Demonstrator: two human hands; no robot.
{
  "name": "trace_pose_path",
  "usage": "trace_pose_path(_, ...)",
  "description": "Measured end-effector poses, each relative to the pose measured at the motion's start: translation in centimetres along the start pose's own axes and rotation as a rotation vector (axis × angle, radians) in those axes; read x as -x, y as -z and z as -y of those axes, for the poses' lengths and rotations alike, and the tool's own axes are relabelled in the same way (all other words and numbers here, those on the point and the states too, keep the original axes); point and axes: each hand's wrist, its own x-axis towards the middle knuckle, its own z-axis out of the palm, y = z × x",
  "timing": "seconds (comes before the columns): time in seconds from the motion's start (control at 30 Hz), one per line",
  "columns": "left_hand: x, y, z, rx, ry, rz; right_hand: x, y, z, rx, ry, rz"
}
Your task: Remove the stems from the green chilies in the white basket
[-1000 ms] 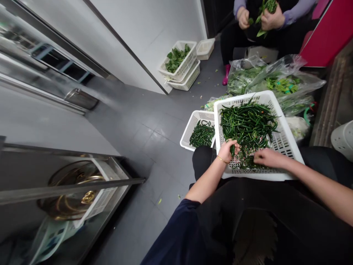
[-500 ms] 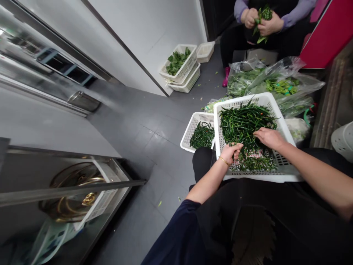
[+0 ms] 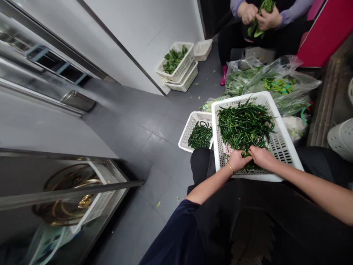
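A large white perforated basket (image 3: 286, 147) rests on my lap, with a heap of green chili peppers (image 3: 242, 121) in its far part. Over the near part of the basket, my left hand (image 3: 237, 160) and my right hand (image 3: 260, 157) come together with closed fingertips. Both pinch at green chili peppers, though the pieces between the fingers are mostly hidden. Beneath my hands lies a pile of small green bits, largely covered. Beside my left knee, a smaller white basket (image 3: 190, 129) holds more green chilies (image 3: 200, 135).
Across from me a seated person's hands (image 3: 259, 16) hold leafy greens. Clear plastic bags of greens (image 3: 278, 79) lie beyond my basket. White baskets with leaves (image 3: 176, 60) stand by the wall. A metal shelf (image 3: 121, 184) with glass lids is at left; a white perforated bucket (image 3: 342, 138) is at right.
My right hand has moved from the chili heap toward me and left, meeting my left hand. My left hand has shifted slightly nearer and to the right.
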Motion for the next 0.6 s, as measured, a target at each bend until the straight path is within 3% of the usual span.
trace_pose_path(0.1, 0.3, 1.2, -0.4, -0.034, -0.284, -0.006, -0.6, 0.8, 0.8, -0.528, -0.158, 0.21)
trace_pose_path(0.17, 0.6, 2.1, -0.7, 0.038, -0.322, 0.061, -0.5, 0.8, 1.3, -0.795, -0.209, 0.316)
trace_pose_path(0.2, 0.9, 2.5, -0.8, 0.088, -0.303, 0.098, -0.4, 0.5, 1.4, -0.827, -0.242, 0.335)
trace_pose_path(0.33, 2.0, 3.5, -1.7, 0.396, -0.186, 0.321, -0.6, -0.7, 0.3, -0.619, -0.374, 0.263)
trace_pose_path(0.4, 2.3, 3.9, -2.1, 0.576, -0.117, 0.401, -1.2, -0.4, -0.7, -0.48, -0.367, 0.272)
trace_pose_path(0.5, 2.4, 4.4, -2.1, 0.849, 0.039, 0.402, -3.0, 0.8, -1.6, 0.002, -0.193, 0.269)
trace_pose_path(0.6, 2.1, 4.7, -1.7, 1.02, 0.13, 0.383, -5.5, 1.6, -1.2, 0.449, -0.105, 0.085)
